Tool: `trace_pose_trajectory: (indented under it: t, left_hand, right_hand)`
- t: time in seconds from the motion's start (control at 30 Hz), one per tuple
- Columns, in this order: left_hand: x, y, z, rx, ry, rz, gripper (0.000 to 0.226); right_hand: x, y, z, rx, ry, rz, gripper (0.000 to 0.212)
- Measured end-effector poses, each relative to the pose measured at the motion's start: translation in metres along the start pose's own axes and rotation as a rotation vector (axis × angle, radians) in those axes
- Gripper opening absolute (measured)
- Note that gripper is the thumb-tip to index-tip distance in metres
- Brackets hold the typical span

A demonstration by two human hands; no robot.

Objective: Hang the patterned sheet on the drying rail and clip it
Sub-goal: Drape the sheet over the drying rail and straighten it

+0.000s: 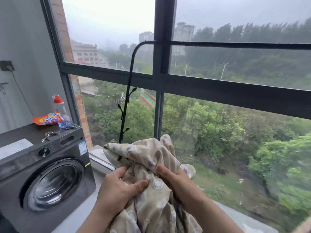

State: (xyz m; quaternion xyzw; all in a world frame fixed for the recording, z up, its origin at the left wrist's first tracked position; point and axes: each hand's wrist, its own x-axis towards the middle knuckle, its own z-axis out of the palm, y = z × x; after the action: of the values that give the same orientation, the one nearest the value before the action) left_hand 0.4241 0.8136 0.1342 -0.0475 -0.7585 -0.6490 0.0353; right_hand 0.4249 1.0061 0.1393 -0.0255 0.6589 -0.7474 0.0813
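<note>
Against a tall dark-framed window (235, 91) over treetops, one patterned sheet (151, 153) sits bunched low in the middle, well below the one black drying rail (235, 45), held by two hands. The left hand (117, 187) has its grip closed on the cloth, thumb pressed across a fold, and the right hand (178, 180) grips the bundle just beside it. To the left stands one washing machine (50, 174), its top carrying one orange detergent packet (45, 119), one red-capped bottle (59, 111) and two small clusters of metal clips (49, 135).
</note>
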Motion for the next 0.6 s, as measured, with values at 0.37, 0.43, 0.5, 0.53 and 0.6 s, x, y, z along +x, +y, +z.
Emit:
trace_pose_trajectory:
  t: [0.37,0.43,0.5,0.53,0.6]
  left_hand:
    - [-0.034,-0.003,0.162,-0.031,-0.173,-0.050,0.037]
    - [-0.033,-0.007,0.177,-0.029,-0.180,-0.054,0.030]
    - [-0.029,-0.014,0.192,-0.035,-0.182,-0.056,0.026]
    - [-0.028,-0.016,0.199,-0.043,-0.191,-0.064,0.024]
    - [-0.022,-0.024,0.214,-0.056,-0.222,-0.096,0.026]
  right_hand:
    - [-0.063,0.026,-0.149,-0.252,0.468,0.046,0.034]
    - [-0.064,0.026,-0.164,-0.236,0.541,0.056,0.037]
    - [-0.064,0.024,-0.179,-0.239,0.604,0.051,0.029]
    - [-0.064,0.021,-0.184,-0.245,0.643,0.047,0.031]
    - [-0.062,0.020,-0.194,-0.267,0.686,0.022,0.038]
